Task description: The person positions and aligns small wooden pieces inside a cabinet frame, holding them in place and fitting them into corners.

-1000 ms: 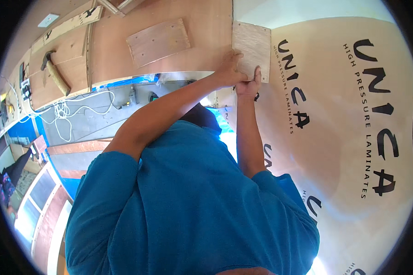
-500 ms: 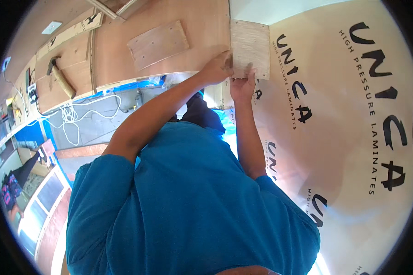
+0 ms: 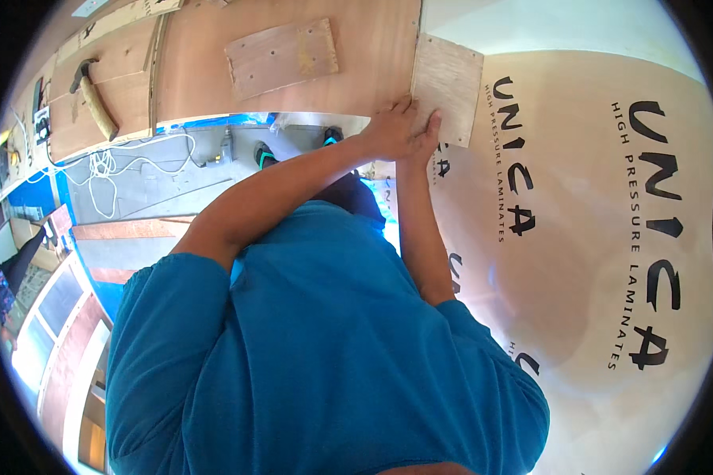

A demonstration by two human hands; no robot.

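Observation:
A small rectangular plywood piece (image 3: 449, 83) with holes near its corners lies at the right end of the brown wooden worktop, against the laminate-covered panel (image 3: 578, 198). My left hand (image 3: 390, 133) is at its near left corner, fingers bent over the edge. Right beside it, my right hand (image 3: 420, 144) grips the near edge with the thumb raised on top; its other fingers are hidden beneath the piece and behind my left hand. A second plywood piece (image 3: 281, 59) with several holes lies flat on the worktop to the left.
A hammer (image 3: 95, 99) with a wooden handle rests on boards at the left. White cable (image 3: 103, 170) lies in loose coils below the worktop's front edge. A grey bottle (image 3: 227, 145) stands on the floor near my feet.
The view has shifted a little. My left hand has slid rightward against my right hand, and the plywood piece under them now sits slightly turned.

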